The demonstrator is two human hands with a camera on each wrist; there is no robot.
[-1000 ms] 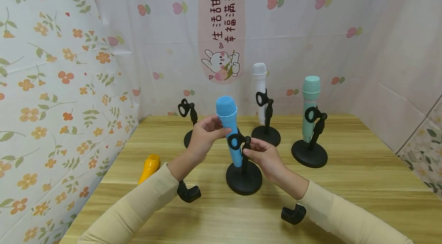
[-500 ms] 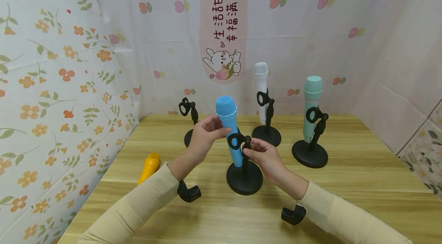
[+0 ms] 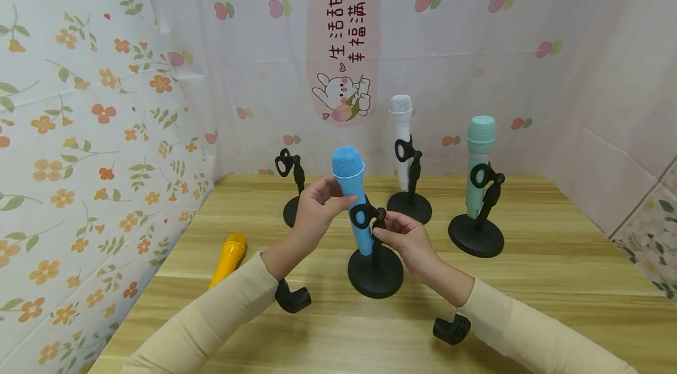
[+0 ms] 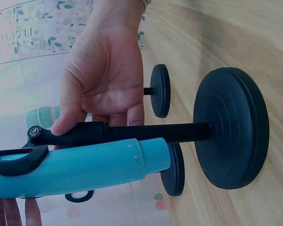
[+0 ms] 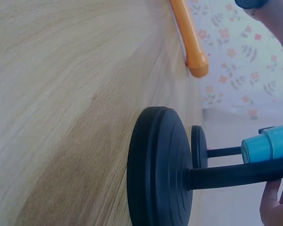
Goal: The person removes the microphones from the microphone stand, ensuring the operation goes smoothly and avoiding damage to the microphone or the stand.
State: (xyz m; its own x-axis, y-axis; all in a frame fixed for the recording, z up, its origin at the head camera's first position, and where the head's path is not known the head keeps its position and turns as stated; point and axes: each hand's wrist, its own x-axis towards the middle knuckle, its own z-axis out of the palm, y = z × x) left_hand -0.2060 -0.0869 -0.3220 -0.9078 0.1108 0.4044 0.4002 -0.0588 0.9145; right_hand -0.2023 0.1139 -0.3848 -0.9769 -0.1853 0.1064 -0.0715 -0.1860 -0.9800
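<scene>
A blue microphone (image 3: 348, 163) leans slightly in the ring clip of a black desktop stand (image 3: 375, 275). My left hand (image 3: 317, 209) holds the microphone's body just below its mesh head, thumb on the near side. My right hand (image 3: 412, 244) pinches the stand's post just under the clip joint. In the left wrist view, the microphone's tail end (image 4: 153, 155) sits past the clip, alongside the post, and my right thumb presses the top of the post. The stand's round base (image 5: 167, 169) is flat on the table in the right wrist view.
Behind, a white microphone (image 3: 401, 121) and a mint green microphone (image 3: 480, 139) stand in black stands. Another stand (image 3: 299, 177) at the back left has a bare clip. An orange-yellow microphone (image 3: 230, 256) lies on the wooden table (image 3: 359, 339), partly hidden by my left sleeve.
</scene>
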